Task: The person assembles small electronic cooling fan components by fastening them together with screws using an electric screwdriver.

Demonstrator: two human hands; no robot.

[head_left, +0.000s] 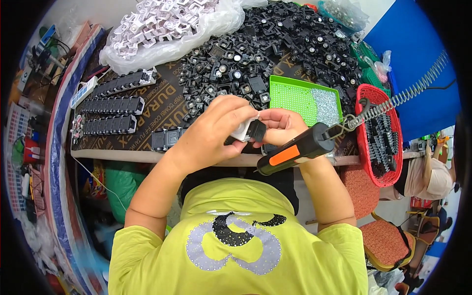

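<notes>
At the near edge of the table, my two hands meet over a small piece made of a white plastic part (241,132) and a black plastic part (257,131). My left hand (209,129) is closed around the white side. On the black side, my right hand (282,124) pinches with thumb and fingers; its fingertips are partly hidden. A black electric screwdriver (295,150) with an orange patch hangs from a coil spring (403,93), in front of my right wrist. Just beyond my hands lies a green perforated tray (292,101) with small silvery screws (324,105) at its right end.
A large heap of black plastic parts (221,64) covers the table's back. White parts (162,22) lie on a plastic bag behind it. Rows of joined black pieces (110,105) line the left. A red basket (364,142) holding black pieces stands right, near a person (432,179).
</notes>
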